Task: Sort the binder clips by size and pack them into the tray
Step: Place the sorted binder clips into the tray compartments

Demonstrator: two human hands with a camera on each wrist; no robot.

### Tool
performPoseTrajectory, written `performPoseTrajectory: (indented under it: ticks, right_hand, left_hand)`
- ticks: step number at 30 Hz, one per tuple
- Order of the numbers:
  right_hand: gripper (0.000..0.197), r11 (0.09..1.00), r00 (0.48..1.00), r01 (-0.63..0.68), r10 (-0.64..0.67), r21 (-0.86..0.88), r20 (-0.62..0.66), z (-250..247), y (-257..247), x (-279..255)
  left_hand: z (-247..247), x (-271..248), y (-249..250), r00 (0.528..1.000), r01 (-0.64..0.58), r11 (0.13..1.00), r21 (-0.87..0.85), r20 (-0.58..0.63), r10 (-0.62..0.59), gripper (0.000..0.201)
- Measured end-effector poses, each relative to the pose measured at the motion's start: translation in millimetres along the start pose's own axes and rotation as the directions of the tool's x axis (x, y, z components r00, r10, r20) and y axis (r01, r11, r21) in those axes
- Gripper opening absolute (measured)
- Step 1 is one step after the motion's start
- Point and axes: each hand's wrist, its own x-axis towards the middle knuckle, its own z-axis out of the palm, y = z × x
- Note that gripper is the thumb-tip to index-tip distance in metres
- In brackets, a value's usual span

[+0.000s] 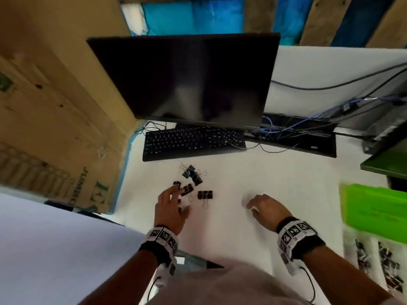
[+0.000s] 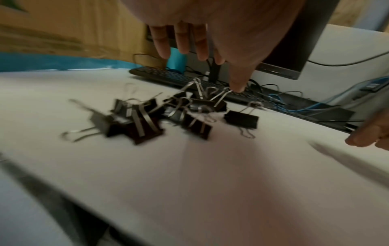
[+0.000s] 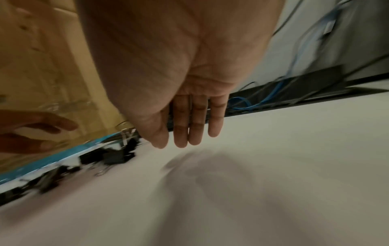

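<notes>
Several black binder clips with silver handles lie in a loose heap on the white table, in front of the keyboard. One clip sits a little apart at the right of the heap. My left hand hovers just above the near side of the heap with fingers spread and holds nothing. In the left wrist view the straight fingers hang over the clips. My right hand is to the right of the heap, over bare table, fingers straight and empty. The tray with clips in its compartments lies at the right edge.
A black keyboard and a dark monitor stand behind the clips. A tangle of cables runs at the back right. A green lid sits above the tray. A cardboard box stands at the left.
</notes>
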Motion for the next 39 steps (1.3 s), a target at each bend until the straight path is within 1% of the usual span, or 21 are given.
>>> performPoseTrajectory:
  ticks: [3,6,8,10,13,16,19,22,27,29,32,34,35,39]
  right_hand:
    - [0.033,0.986,0.983,0.16,-0.155,-0.044,0.094,9,-42,22]
    - [0.038,0.95,0.941,0.3,-0.28,-0.086,0.189,17,-79,36]
    - [0.042,0.916,0.906,0.381,-0.341,-0.13,0.252,23,-101,44]
    - [0.048,0.883,0.876,0.436,-0.371,-0.174,0.308,30,-122,52]
    - [0.06,0.855,0.862,0.466,-0.382,-0.226,0.333,33,-150,65]
    - [0.068,0.882,0.882,0.409,-0.316,-0.235,0.349,32,-173,75]
    - [0.067,0.881,0.882,0.402,-0.3,-0.248,0.364,37,-184,85]
    - [0.063,0.864,0.867,0.433,-0.321,-0.258,0.38,44,-182,91]
    - [0.059,0.845,0.845,0.483,-0.382,-0.228,0.375,52,-162,85]
    - [0.056,0.841,0.847,0.486,-0.385,-0.239,0.367,54,-153,80]
    - [0.057,0.848,0.859,0.464,-0.359,-0.257,0.366,53,-140,70]
    - [0.058,0.849,0.865,0.456,-0.351,-0.268,0.358,52,-131,62]
    - [0.057,0.851,0.869,0.45,-0.349,-0.27,0.35,51,-126,59]
    - [0.049,0.873,0.894,0.407,-0.321,-0.268,0.312,47,-109,46]
  left_hand:
    - [-3,-15,-25,0.987,0.152,0.987,-0.05,0.05,-0.15,0.073]
    - [-2,-26,-49,0.955,0.281,0.953,-0.113,0.131,-0.266,0.093]
    - [1,-28,-63,0.929,0.337,0.931,-0.14,0.212,-0.304,0.107]
    - [5,-27,-74,0.907,0.373,0.913,-0.163,0.272,-0.322,0.117]
    - [10,-20,-83,0.893,0.39,0.903,-0.181,0.315,-0.322,0.126]
    - [11,-12,-82,0.895,0.372,0.905,-0.205,0.339,-0.291,0.131]
    - [11,-5,-79,0.897,0.348,0.908,-0.232,0.365,-0.25,0.126]
    - [12,-2,-80,0.903,0.283,0.93,-0.234,0.391,-0.177,0.11]
    - [17,-7,-74,0.91,0.21,0.93,-0.3,0.407,-0.075,0.082]
    - [20,-10,-68,0.908,0.153,0.942,-0.299,0.42,-0.015,0.072]
    - [24,-12,-58,0.906,0.046,0.959,-0.28,0.416,0.078,0.06]
    - [25,-9,-51,0.892,-0.009,0.965,-0.264,0.433,0.127,0.06]
    - [27,-6,-48,0.88,-0.02,0.964,-0.267,0.452,0.143,0.064]
    - [32,6,-26,0.819,-0.051,0.958,-0.281,0.538,0.202,0.091]
